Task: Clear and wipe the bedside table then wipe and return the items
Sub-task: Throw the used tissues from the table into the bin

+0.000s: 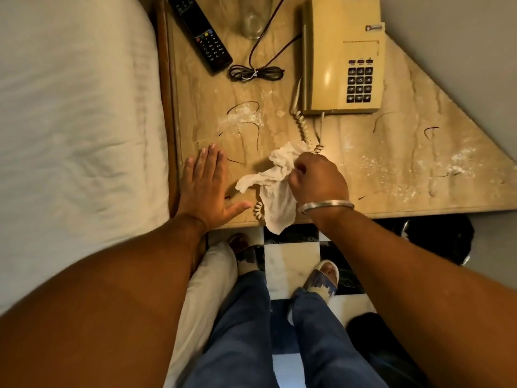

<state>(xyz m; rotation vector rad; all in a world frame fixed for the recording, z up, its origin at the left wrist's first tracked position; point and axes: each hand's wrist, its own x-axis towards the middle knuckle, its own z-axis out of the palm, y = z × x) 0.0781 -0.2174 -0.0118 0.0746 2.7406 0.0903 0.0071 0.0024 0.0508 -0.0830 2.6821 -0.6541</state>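
Observation:
The beige stone bedside table [405, 141] carries dark pen marks and patches of white powder [240, 119]. My left hand [207, 186] lies flat and open on its near left corner. My right hand [319, 180] is closed on a crumpled white cloth [274, 189] just above the table's front edge; the cloth hangs past the edge. A cream telephone [341, 54] stands at the back, its coiled cord [303, 130] running down under the cloth. A black remote [201, 32], a clear glass [253, 18] and a bundled dark cable [256, 72] lie at the back left.
A bed with a white sheet [78, 121] runs along the table's left side, behind a wooden rail [169, 107]. A grey wall [461, 51] borders the slanted right edge. Below are a checkered floor [291, 256], my feet in sandals and a dark round object [439, 236].

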